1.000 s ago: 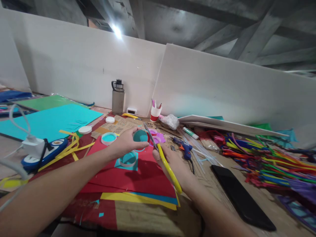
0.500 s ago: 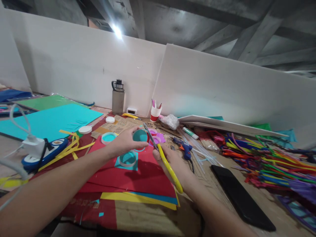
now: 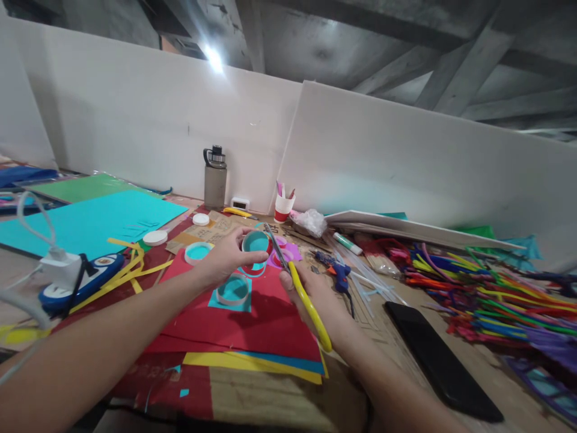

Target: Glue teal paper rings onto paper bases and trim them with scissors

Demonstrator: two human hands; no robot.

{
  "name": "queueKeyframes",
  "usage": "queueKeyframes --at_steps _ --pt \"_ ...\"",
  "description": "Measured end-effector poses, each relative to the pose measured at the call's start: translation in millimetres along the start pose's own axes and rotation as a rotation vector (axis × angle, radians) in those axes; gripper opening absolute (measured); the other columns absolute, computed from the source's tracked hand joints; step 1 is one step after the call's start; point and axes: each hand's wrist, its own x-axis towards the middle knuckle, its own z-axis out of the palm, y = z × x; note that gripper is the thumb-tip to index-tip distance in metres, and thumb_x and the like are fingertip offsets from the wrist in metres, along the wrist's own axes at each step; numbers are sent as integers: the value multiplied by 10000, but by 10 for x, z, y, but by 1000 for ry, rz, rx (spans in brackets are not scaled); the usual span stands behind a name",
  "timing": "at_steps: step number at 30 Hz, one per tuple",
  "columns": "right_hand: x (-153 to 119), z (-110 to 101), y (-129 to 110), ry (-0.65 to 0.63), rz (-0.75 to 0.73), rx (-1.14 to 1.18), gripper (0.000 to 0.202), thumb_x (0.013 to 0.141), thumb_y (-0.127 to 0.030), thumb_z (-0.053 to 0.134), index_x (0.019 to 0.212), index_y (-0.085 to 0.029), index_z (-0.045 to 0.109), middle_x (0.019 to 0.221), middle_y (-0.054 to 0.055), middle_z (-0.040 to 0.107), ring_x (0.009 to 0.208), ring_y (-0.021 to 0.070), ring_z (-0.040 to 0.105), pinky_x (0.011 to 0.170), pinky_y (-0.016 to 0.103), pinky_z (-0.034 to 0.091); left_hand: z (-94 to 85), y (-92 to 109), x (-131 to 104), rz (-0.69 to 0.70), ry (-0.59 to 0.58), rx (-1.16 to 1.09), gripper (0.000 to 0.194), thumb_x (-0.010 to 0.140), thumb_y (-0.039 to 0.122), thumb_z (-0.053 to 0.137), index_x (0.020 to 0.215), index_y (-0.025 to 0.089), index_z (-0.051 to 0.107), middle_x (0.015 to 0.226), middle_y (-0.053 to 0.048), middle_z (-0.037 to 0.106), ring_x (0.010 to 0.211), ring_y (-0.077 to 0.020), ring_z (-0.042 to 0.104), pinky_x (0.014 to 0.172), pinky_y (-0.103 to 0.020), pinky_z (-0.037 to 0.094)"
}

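My left hand (image 3: 229,257) is closed on a short round ring with a turquoise paper disc (image 3: 256,242) across it, raised above the red sheets (image 3: 265,325). Yellow-handled scissors (image 3: 303,294) are in my right hand (image 3: 315,291), blades pointing up and away, close beside the ring's right edge. A thin turquoise strip of paper curls near the blade tips. Below my left hand, a white ring (image 3: 232,290) sits on a turquoise paper square. Another white ring with a turquoise base (image 3: 198,253) stands to its left. Pink rings (image 3: 280,255) lie behind the scissors, partly hidden.
A black phone (image 3: 442,361) and a blue glue gun (image 3: 341,273) lie at right, with bundled colourful pipe cleaners (image 3: 496,294) beyond. A bottle (image 3: 215,180) and a cup of pens (image 3: 284,207) stand by the white wall. Yellow strips (image 3: 130,270) lie left.
My left hand has turned the ring slightly, so more of its turquoise disc shows. The scissors have shifted a little, and a turquoise strip now shows more clearly by the blade tips.
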Motion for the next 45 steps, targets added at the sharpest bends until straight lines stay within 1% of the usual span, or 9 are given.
queueKeyframes --at_steps 4,6,9,14,22,30,34,39,45 --pt "6 9 28 -21 -23 33 390 883 -549 356 833 -187 492 634 -26 478 559 119 432 507 230 330 43 -22 -18 -30 -26 -89 507 611 370 743 1037 172 554 919 -54 637 749 -174 610 660 -316 504" --pt "6 18 42 -31 -16 54 392 884 -554 348 853 -188 486 656 -24 487 568 121 446 520 236 351 55 -13 -29 -22 -34 -113 502 621 364 739 1042 172 545 900 -43 629 718 -160 605 642 -308 508" --pt "5 34 52 -35 4 93 395 884 -556 346 875 -186 487 650 -31 481 545 114 447 511 235 355 70 5 -43 -6 -21 -93 486 636 354 732 1043 173 539 900 -43 633 735 -162 610 658 -303 506" --pt "-1 48 34 -16 30 115 384 881 -544 363 886 -184 497 610 -42 457 509 106 424 479 228 320 90 31 -68 14 -13 7 483 638 344 729 1048 179 534 891 -44 645 776 -186 617 701 -328 498" --pt "-6 25 23 -25 16 87 381 890 -543 346 849 -188 481 621 -39 464 537 109 430 507 229 325 75 70 -81 61 14 168 474 642 358 716 1046 180 543 921 -43 640 809 -202 606 705 -327 486" --pt "-8 -2 -11 -3 -15 36 347 895 -501 360 805 -186 474 606 -39 445 548 110 410 502 219 291 33 -20 -20 102 24 238 523 622 407 721 1063 182 552 988 -56 641 887 -236 608 749 -345 478" --pt "0 -6 -5 -4 -6 11 359 888 -514 360 789 -188 472 595 -39 436 539 111 399 490 217 280 14 -28 -5 98 2 235 527 619 404 721 1070 187 554 975 -55 649 870 -233 610 742 -346 477" --pt "6 -24 -5 -14 -3 -15 364 887 -511 357 809 -182 493 586 -39 441 538 113 410 495 217 280 -11 -18 13 110 -35 180 565 612 374 730 1111 193 538 1012 -57 649 903 -229 610 792 -354 467" --pt "-5 -41 -14 -23 -10 -39 375 893 -512 347 856 -180 515 594 -35 460 544 116 423 506 218 290 -44 3 22 127 -42 206 556 614 349 734 1114 194 546 1012 -66 643 913 -229 602 808 -363 459"
